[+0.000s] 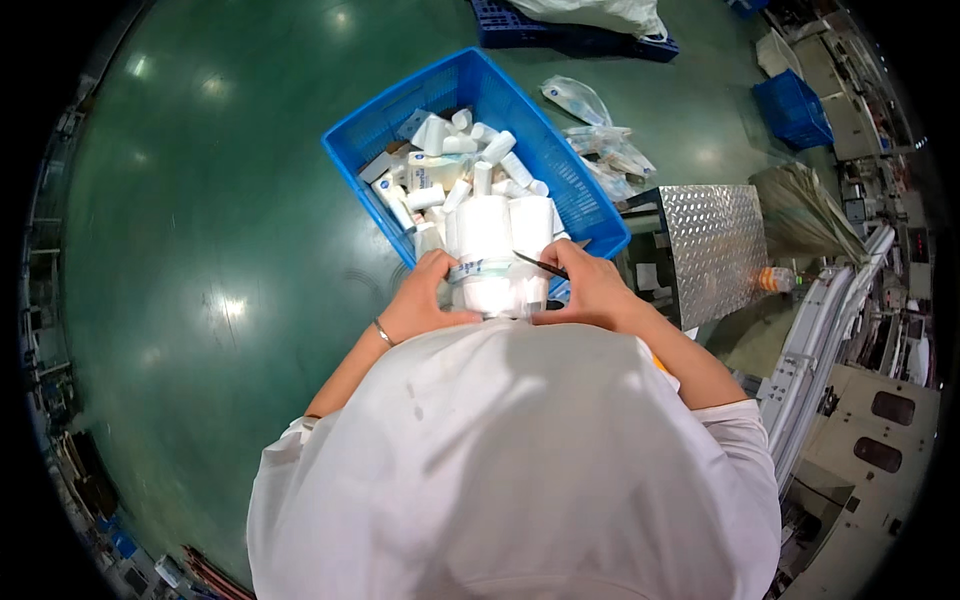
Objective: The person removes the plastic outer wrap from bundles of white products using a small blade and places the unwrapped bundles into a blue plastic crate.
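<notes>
A factory workshop: glossy green floor (200, 230), blue pallet (502, 26), metal rails (818, 338) and, near the warped rim, probably machine cabinets (848, 425).

A glossy green floor (210, 190) spreads across a factory workshop, its surface catching bright patches of reflected overhead light (232, 305). At the far end, a blue plastic pallet (495, 28) bears a bulging white sack (600, 12). Along the right side, a step platform (715, 250) topped in diamond-plate metal stands near silvery metal rails (800, 365) and a beige machine cabinet (850, 395) with two dark, rounded windows (893, 408). Farther up that side, a blue crate (793, 108) sits beside more machinery, while cluttered equipment (45, 310), too small to identify, lines the left edge.
</notes>
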A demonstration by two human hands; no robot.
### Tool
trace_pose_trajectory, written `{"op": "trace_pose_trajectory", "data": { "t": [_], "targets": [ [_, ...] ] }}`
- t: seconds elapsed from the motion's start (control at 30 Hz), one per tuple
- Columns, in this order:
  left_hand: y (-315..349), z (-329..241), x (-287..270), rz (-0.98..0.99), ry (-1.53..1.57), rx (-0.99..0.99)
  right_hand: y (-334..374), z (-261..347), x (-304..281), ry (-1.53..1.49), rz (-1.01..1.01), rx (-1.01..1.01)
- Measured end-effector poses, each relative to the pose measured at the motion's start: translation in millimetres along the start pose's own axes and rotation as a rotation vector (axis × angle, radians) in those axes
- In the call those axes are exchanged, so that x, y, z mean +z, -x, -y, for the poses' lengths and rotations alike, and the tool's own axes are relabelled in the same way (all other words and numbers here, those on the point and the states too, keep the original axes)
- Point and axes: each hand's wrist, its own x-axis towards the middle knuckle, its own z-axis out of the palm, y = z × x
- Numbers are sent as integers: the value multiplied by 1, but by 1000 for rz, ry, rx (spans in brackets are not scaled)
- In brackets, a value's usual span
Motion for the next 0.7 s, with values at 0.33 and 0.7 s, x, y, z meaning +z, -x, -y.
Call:
{"op": "trace_pose_trajectory", "data": {
  "t": [0.33,0.7],
  "targets": [
    [-23,-4,16,-28,-280,-57,-63,10,5,-50,-52,104],
    [-87,24,38,-559,-307,-245,-84,-16,23,290,-372,-16]
  ]
}}
